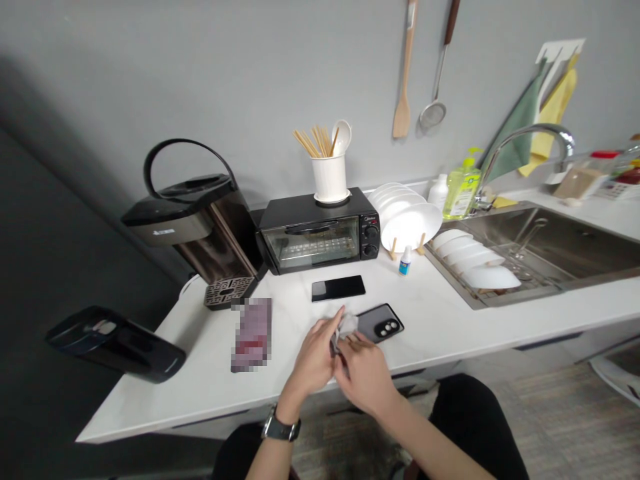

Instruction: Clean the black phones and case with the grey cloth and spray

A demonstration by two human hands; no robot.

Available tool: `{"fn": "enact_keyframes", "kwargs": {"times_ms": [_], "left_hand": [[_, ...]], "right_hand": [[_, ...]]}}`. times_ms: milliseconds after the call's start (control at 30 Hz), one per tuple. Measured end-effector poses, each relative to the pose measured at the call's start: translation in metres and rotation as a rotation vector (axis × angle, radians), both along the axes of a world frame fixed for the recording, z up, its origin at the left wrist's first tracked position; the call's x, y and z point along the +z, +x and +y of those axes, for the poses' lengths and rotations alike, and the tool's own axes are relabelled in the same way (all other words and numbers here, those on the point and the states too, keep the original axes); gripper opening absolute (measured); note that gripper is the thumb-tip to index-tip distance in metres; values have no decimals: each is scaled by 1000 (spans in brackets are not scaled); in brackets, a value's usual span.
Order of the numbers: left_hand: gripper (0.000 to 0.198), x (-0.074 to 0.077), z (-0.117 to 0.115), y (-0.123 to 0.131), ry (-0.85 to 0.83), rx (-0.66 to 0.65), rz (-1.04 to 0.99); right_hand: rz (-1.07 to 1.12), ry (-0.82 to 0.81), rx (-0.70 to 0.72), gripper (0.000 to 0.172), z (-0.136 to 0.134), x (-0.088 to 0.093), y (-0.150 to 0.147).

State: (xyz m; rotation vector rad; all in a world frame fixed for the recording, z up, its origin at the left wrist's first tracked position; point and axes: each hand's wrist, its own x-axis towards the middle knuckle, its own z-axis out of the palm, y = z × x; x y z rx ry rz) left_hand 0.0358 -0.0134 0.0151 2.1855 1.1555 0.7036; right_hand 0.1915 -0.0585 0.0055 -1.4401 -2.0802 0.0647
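Observation:
A dark grey phone lies with its camera side up near the counter's front edge. My left hand, with a watch on the wrist, is closed around its left end. My right hand bends its fingers over a crumpled light grey cloth pressed against the phone, partly hidden between both hands. Just behind lies a second phone, black, screen up. To the left is a blurred-out purplish flat item. A small white bottle with a blue label stands behind the grey phone, to the right.
A toaster oven carries a white utensil holder. Left are a water dispenser and a dark bin-like container. Racked plates stand beside a sink, with bowls inside and a soap bottle behind.

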Motion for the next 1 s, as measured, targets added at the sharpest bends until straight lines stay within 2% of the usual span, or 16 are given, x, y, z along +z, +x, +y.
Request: {"fn": "enact_keyframes", "kwargs": {"times_ms": [100,233,367,467,600,833,900,1000], "left_hand": [[103,-1,-1,-1,13,9,12],[102,4,-3,1,17,2,26],[103,7,-3,3,21,7,30],[105,7,-3,4,33,-11,40],[104,8,-3,5,58,-14,49],[100,6,-1,4,51,-27,15],[97,4,0,3,46,-23,6],[96,1,1,1,37,-43,17]], "right_hand": [[45,-31,84,11,-9,1,3],[56,-17,154,19,-13,-5,48],[-57,51,39,26,-8,-11,97],[-152,104,-71,31,-3,-14,113],[-206,146,-136,44,1,-16,99],[-228,133,-219,54,18,-12,46],[-208,125,-164,51,17,-9,30],[-109,59,37,28,5,-3,16]]}}
